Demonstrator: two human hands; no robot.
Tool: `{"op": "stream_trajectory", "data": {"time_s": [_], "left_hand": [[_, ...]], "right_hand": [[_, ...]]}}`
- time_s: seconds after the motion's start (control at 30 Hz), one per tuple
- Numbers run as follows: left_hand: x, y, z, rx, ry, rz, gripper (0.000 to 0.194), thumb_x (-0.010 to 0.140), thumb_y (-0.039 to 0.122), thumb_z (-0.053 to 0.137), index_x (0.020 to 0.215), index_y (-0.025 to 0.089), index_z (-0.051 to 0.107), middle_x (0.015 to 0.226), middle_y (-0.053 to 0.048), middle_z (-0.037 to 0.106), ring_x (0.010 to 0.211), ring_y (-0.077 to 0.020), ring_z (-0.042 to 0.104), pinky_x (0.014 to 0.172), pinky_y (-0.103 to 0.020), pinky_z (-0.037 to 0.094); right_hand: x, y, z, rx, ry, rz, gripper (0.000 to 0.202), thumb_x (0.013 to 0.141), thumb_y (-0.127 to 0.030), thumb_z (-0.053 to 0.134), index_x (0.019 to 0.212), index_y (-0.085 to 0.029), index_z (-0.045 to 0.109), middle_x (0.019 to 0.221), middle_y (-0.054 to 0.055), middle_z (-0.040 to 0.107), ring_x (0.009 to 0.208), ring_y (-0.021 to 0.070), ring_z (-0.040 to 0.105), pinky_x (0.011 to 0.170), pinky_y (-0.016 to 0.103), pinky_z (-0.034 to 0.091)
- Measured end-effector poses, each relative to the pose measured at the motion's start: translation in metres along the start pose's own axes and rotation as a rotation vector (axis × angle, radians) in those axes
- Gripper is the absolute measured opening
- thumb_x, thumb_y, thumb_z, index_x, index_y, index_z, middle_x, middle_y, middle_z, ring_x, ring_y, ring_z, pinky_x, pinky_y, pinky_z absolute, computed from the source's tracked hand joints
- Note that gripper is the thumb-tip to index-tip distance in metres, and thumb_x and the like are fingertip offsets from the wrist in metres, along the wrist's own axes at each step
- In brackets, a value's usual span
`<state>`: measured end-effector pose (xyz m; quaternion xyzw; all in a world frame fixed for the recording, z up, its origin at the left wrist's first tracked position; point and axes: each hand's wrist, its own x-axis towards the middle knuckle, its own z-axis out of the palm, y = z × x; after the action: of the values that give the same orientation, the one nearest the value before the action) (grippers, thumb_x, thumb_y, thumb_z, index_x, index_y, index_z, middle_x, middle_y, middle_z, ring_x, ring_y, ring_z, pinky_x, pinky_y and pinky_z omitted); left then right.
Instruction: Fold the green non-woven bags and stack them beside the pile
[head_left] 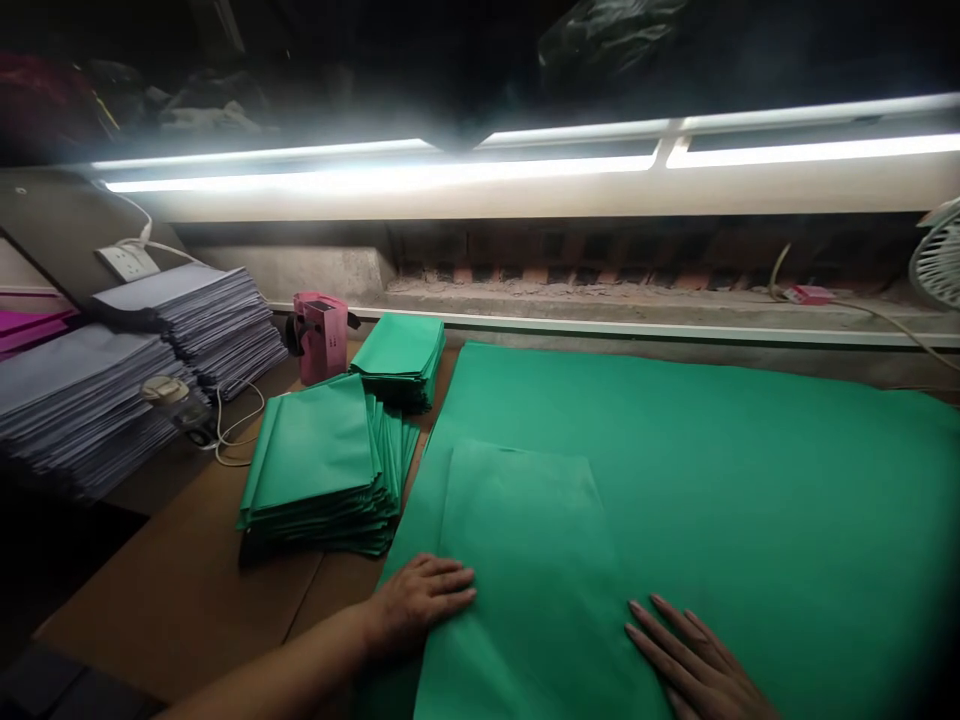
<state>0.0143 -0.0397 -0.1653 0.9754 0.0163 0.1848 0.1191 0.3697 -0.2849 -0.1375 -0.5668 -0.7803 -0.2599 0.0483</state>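
A folded green sheet lies flat in front of me, on top of a large spread of green sheets. My left hand rests on its left edge, fingers stretched out and pointing right. Near the right edge of the folded piece lies my right hand, flat with its fingers extended. Neither hand grips anything. To the left stands a stack of folded green pieces, and a smaller green stack sits behind it.
A pink box stands behind the green stacks. Tall stacks of pale folded sheets fill the left side, with a power strip and a loose cord nearby. Lit tubes run overhead. A fan is at far right.
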Motion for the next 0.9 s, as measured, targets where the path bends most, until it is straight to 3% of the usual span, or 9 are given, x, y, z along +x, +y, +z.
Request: {"op": "stream_trajectory", "data": {"time_s": [0.17, 0.23, 0.3, 0.43, 0.53, 0.6, 0.7, 0.8, 0.9], "left_hand": [[0.012, -0.029, 0.004, -0.330, 0.146, -0.078, 0.031, 0.088, 0.039, 0.052, 0.112, 0.022, 0.063, 0.108, -0.008, 0.068, 0.108, -0.0207, 0.060, 0.093, -0.033, 0.047], [0.015, -0.032, 0.002, -0.484, 0.161, -0.128, 0.032, 0.087, 0.041, 0.055, 0.109, 0.021, 0.066, 0.105, -0.008, 0.069, 0.106, -0.0209, 0.061, 0.092, -0.032, 0.049], [0.016, -0.030, -0.003, -0.587, 0.146, -0.195, 0.031, 0.083, 0.041, 0.060, 0.106, 0.021, 0.068, 0.105, -0.007, 0.069, 0.105, -0.0216, 0.061, 0.091, -0.032, 0.049], [0.024, -0.024, -0.020, -0.746, 0.067, -0.430, 0.028, 0.077, 0.039, 0.066, 0.097, 0.020, 0.072, 0.102, -0.007, 0.070, 0.096, -0.0224, 0.064, 0.085, -0.031, 0.050], [0.042, -0.027, -0.035, -0.895, 0.012, -0.747, 0.028, 0.076, 0.040, 0.064, 0.078, 0.013, 0.071, 0.077, -0.005, 0.068, 0.074, -0.0199, 0.063, 0.069, -0.029, 0.050], [0.058, -0.035, -0.042, -0.916, 0.014, -0.962, 0.034, 0.079, 0.045, 0.059, 0.070, 0.012, 0.065, 0.061, -0.002, 0.059, 0.061, -0.0163, 0.056, 0.057, -0.027, 0.045], [0.081, -0.049, -0.043, -0.873, -0.033, -1.166, 0.042, 0.082, 0.053, 0.052, 0.067, 0.015, 0.058, 0.047, 0.003, 0.041, 0.044, -0.0125, 0.042, 0.043, -0.024, 0.034], [0.093, -0.059, -0.038, -0.824, -0.101, -1.301, 0.039, 0.081, 0.053, 0.053, 0.065, 0.017, 0.051, 0.041, 0.007, 0.029, 0.034, -0.0103, 0.031, 0.037, -0.023, 0.026], [0.095, -0.061, -0.035, -0.784, -0.104, -1.351, 0.030, 0.082, 0.045, 0.054, 0.070, 0.018, 0.049, 0.043, 0.007, 0.031, 0.034, -0.0104, 0.033, 0.038, -0.024, 0.032]], "right_hand": [[0.002, 0.002, -0.003, 0.091, -0.046, 0.020, 0.064, 0.084, -0.028, 0.040, 0.146, -0.020, 0.025, 0.143, 0.002, 0.035, 0.130, 0.0248, 0.034, 0.105, 0.038, 0.035], [-0.001, 0.000, 0.003, 0.146, -0.028, 0.086, 0.068, 0.084, -0.033, 0.045, 0.146, -0.018, 0.023, 0.143, 0.004, 0.034, 0.130, 0.0257, 0.034, 0.101, 0.038, 0.039], [-0.004, -0.003, 0.012, 0.201, 0.017, 0.156, 0.067, 0.083, -0.036, 0.051, 0.144, -0.022, 0.029, 0.141, 0.003, 0.039, 0.127, 0.0258, 0.039, 0.095, 0.036, 0.045], [0.000, -0.005, 0.026, 0.475, 0.032, 0.295, 0.036, 0.083, -0.035, 0.054, 0.118, -0.037, 0.060, 0.123, -0.003, 0.057, 0.109, 0.0215, 0.055, 0.087, 0.033, 0.050], [0.021, 0.002, 0.021, 0.935, -0.137, 0.634, 0.031, 0.080, -0.048, 0.053, 0.097, -0.027, 0.069, 0.106, 0.004, 0.066, 0.093, 0.0228, 0.062, 0.081, 0.033, 0.052], [0.041, 0.008, 0.015, 1.146, -0.286, 0.937, 0.040, 0.073, -0.059, 0.053, 0.077, -0.021, 0.064, 0.077, 0.007, 0.068, 0.068, 0.0220, 0.062, 0.060, 0.030, 0.051], [0.070, 0.015, 0.011, 1.258, -0.451, 1.238, 0.043, 0.069, -0.063, 0.050, 0.060, -0.022, 0.040, 0.043, -0.003, 0.041, 0.040, 0.0122, 0.037, 0.041, 0.024, 0.031], [0.086, 0.016, 0.012, 1.302, -0.501, 1.299, 0.040, 0.073, -0.056, 0.045, 0.060, -0.022, 0.027, 0.042, -0.007, 0.026, 0.039, 0.0082, 0.024, 0.042, 0.023, 0.020], [0.088, 0.015, 0.015, 1.264, -0.545, 1.306, 0.038, 0.075, -0.053, 0.040, 0.060, -0.022, 0.025, 0.043, -0.007, 0.023, 0.039, 0.0084, 0.022, 0.044, 0.023, 0.019]]}}
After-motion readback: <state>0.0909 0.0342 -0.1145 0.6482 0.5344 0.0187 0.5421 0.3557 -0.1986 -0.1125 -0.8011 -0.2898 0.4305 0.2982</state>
